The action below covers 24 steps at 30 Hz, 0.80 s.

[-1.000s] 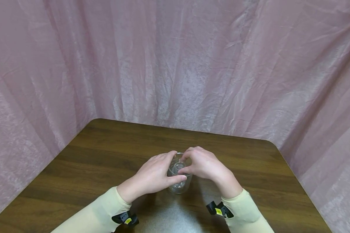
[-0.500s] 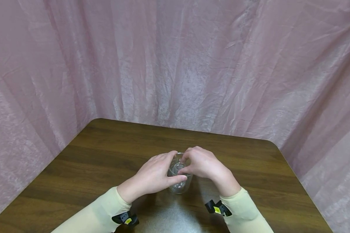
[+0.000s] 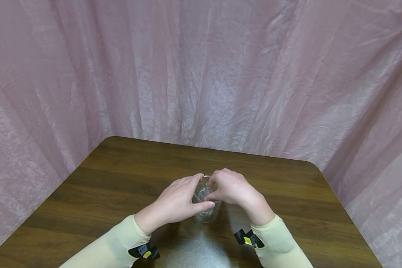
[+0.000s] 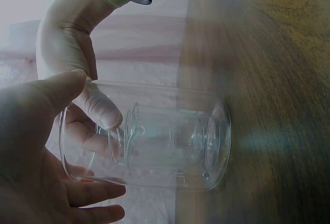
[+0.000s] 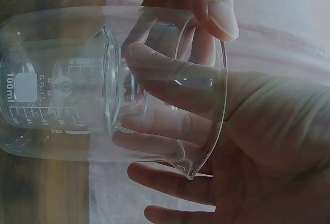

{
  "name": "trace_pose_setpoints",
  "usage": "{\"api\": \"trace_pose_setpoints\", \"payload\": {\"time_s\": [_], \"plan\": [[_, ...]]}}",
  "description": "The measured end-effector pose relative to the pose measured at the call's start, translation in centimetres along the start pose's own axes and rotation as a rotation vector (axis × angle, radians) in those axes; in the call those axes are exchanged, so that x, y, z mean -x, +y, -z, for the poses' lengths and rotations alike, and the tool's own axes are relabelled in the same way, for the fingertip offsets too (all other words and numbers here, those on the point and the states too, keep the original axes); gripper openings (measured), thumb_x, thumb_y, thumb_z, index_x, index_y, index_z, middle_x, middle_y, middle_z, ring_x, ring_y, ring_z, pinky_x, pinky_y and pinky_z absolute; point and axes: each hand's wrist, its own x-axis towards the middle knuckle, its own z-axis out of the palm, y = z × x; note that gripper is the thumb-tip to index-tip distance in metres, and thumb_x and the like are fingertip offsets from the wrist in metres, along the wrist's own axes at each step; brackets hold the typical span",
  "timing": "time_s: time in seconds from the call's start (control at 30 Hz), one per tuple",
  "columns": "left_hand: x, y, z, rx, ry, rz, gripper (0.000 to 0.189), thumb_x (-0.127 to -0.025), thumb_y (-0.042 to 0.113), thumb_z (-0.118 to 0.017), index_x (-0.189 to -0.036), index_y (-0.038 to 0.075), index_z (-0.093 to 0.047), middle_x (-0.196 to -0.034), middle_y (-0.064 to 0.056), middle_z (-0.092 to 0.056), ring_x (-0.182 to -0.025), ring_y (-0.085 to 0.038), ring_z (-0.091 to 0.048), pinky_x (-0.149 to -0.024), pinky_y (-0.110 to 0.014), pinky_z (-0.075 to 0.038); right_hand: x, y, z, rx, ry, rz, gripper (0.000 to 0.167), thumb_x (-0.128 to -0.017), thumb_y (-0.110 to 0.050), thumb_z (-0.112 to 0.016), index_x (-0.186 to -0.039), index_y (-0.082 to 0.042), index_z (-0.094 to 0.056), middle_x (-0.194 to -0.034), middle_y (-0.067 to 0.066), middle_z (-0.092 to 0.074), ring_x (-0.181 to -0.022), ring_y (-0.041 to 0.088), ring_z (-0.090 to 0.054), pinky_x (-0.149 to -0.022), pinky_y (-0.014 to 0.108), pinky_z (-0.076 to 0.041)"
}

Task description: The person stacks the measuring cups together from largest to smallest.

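A large clear glass beaker [image 3: 206, 219] stands upright on the table, with a pouring spout on its rim. My left hand [image 3: 172, 204] holds its rim from the left, thumb on the near side and fingers on the far side. Inside sits a smaller beaker [image 5: 54, 113] marked 100ml. My right hand [image 3: 236, 189] reaches into the large beaker from the right. Its thumb and fingers pinch a still smaller clear glass beaker [image 5: 135, 91] at the mouth of the 100 ml one. Layered glass and reflections blur how deep this smallest piece sits.
A brown wooden table [image 3: 120, 163] with rounded far corners lies under the hands. Pink velvety curtains [image 3: 201, 74] hang behind it and at both sides. A black camera mount [image 3: 144, 251] is strapped on each wrist over pale sleeves.
My right hand and wrist have shifted slightly left. The inner glass ring appears a little lower in the large beaker. My left hand has stayed on the rim.
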Motion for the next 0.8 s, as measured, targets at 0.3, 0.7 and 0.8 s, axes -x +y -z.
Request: {"api": "trace_pose_setpoints", "payload": {"time_s": [0.3,0.7,0.8], "plan": [[0.04,0.01,-0.01,-0.005,0.004,-0.006,0.082,-0.097,0.067,-0.077,-0.149,0.008,-0.057,-0.137,-0.006,-0.070,-0.126,-0.028,-0.067,-0.112,-0.055,-0.050,-0.05,0.00,-0.04,-0.004,-0.008,-0.015,0.030,-0.078,-0.041,-0.100,-0.099,-0.026,-0.085,-0.108,-0.010,-0.078,-0.112,0.023,-0.070,-0.088,0.043,-0.059],[0.00,0.07,0.05,-0.001,0.017,-0.016,0.083,-0.096,0.066,-0.078,-0.149,0.006,-0.057,-0.137,-0.008,-0.071,-0.126,-0.029,-0.068,-0.112,-0.055,-0.051,-0.12,0.10,-0.12,-0.007,0.005,0.006,0.029,-0.077,-0.039,-0.100,-0.098,-0.025,-0.085,-0.102,-0.011,-0.078,-0.103,0.020,-0.071,-0.083,0.041,-0.059],[-0.03,0.06,0.09,0.006,0.025,-0.024,0.084,-0.096,0.065,-0.078,-0.150,0.004,-0.056,-0.140,-0.011,-0.070,-0.129,-0.032,-0.067,-0.112,-0.055,-0.051,-0.08,0.16,-0.14,-0.009,0.009,0.013,0.028,-0.078,-0.039,-0.100,-0.097,-0.025,-0.085,-0.100,-0.011,-0.077,-0.101,0.019,-0.071,-0.081,0.041,-0.059]]}}
